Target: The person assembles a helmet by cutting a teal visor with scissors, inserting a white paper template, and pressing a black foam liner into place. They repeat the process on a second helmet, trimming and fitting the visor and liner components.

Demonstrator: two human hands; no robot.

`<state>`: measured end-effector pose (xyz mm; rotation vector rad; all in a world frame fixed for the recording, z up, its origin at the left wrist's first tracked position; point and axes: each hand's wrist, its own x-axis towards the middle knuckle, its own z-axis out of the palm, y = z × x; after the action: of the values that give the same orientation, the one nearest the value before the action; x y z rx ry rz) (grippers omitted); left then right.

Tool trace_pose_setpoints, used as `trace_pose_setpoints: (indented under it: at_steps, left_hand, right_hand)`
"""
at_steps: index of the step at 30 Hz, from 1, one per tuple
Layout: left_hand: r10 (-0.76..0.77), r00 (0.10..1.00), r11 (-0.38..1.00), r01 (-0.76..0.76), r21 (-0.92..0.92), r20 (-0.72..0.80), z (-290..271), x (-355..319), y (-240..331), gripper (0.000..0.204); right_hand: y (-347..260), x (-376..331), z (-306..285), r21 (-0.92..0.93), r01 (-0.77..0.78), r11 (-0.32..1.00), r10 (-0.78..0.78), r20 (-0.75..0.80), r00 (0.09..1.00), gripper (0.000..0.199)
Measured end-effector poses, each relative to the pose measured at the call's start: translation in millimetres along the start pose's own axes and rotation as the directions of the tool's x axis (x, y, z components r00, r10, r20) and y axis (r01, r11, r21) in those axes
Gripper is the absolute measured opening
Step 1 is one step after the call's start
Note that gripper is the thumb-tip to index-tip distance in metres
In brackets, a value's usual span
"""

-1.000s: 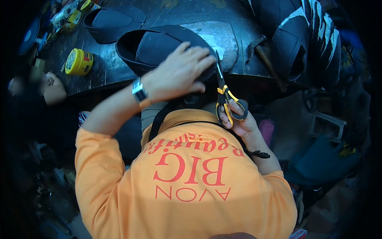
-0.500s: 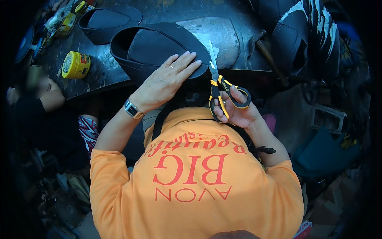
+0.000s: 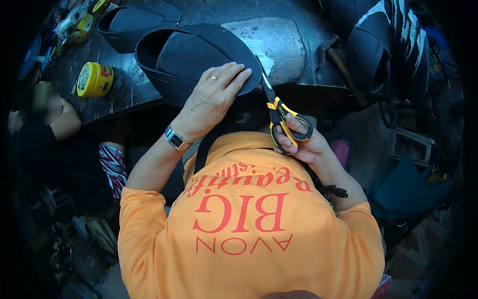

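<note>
My left hand point(image 3: 214, 97) grips the toe end of a black shoe upper point(image 3: 191, 55), its fingers laid over the top; the thumb is hidden. In my right hand point(image 3: 308, 144) is a pair of scissors point(image 3: 277, 107) with yellow and black handles, my thumb and fingers in the loops. The blades reach the toe edge of the upper, just beside my left fingertips. A pale scrap of lining or paper point(image 3: 260, 55) lies by that edge. Farther left on the dark table rests a second black shoe upper point(image 3: 137, 25).
A yellow tub point(image 3: 95, 79) stands at the table's left. Behind the scissors sits a grey stone slab point(image 3: 281, 45). A hammer point(image 3: 343, 72) lies to its right, near several stacked black uppers point(image 3: 371, 45). Another person's arm point(image 3: 64, 119) is at far left.
The scissors have shifted slightly right and their handles have drawn closer together. My left hand still holds the upper, which has barely moved.
</note>
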<state>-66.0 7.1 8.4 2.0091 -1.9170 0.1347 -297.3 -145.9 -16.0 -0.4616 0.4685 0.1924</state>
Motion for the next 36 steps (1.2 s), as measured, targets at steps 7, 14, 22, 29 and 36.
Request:
trace_pose_setpoints:
  at_steps: [7,14,22,29,36]
  left_hand:
    - [0.009,1.0,0.999,-0.009,-0.045,0.004,-3.6,-6.8,1.4,0.056]
    - [0.005,1.0,0.998,-0.004,-0.07,0.019,-3.5,-14.2,-2.1,0.057]
    - [-0.173,0.973,0.974,0.146,-0.174,-0.152,-59.7,-1.4,-33.3,0.043]
    - [-0.694,0.702,0.706,0.707,-0.038,0.161,-69.5,16.2,-85.9,0.07]
    - [-0.588,0.801,0.514,0.266,-0.816,-0.109,-88.7,-6.5,-64.0,0.028]
  right_hand:
    - [-12.1,18.0,16.7,0.064,0.079,0.995,-0.077,-0.04,0.996,0.039]
    - [-12.2,17.7,8.5,-0.022,0.031,0.999,-0.031,-0.008,0.999,0.034]
    - [-16.9,17.3,5.4,-0.099,0.019,0.995,-0.026,-0.074,0.997,0.036]
    - [-19.1,34.2,2.7,-0.115,0.005,0.993,0.004,0.074,0.997,0.038]
    - [-28.1,12.5,21.7,-0.694,0.412,0.59,-0.428,0.164,0.889,0.044]
